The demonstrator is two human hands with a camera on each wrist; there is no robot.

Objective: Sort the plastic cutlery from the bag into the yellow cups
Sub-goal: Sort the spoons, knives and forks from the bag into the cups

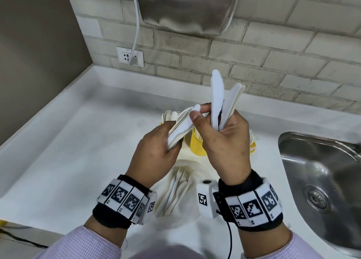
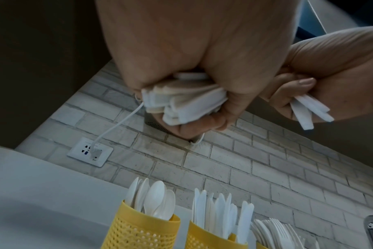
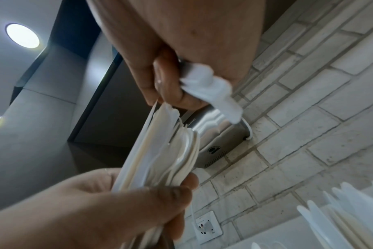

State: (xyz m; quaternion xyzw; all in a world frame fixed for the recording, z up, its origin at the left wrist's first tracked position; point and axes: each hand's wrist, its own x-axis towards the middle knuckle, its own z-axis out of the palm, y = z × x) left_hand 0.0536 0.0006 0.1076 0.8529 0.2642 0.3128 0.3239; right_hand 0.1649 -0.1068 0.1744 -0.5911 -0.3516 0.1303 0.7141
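My left hand (image 1: 156,151) has its fingers wrapped round a bunch of white plastic knives (image 1: 180,127). That bunch points up and to the right, toward my other hand. I cannot count the knives in it; they lie too close together. My right hand (image 1: 224,141) grips a smaller bunch of white plastic knives (image 1: 222,100), three or four, blades up, long way nearly upright and fanned a little. Its thumb and first finger also pinch the top end of the left bunch. Both hands are up in the air, above the cups.

Under my hands I see three yellow plastic cups with little holes. From the left wrist view, the left cup (image 2: 138,230) holds white spoons, bowls up. The middle cup (image 2: 211,237) holds white knives, blades up. The third cup (image 1: 253,147) on the right holds white forks, prongs up.

Nearer to me lies a thin white bag (image 1: 187,206), with more white forks and knives (image 1: 176,188) in it, their long way running away from me.

All of it sits on a white counter (image 1: 78,151). A shiny steel sink (image 1: 320,172) is on the right. Behind is a pale brick wall (image 1: 273,53) with one white wall socket (image 1: 130,56), a white cord plugged in, and a silver metal box (image 1: 187,8) above it.
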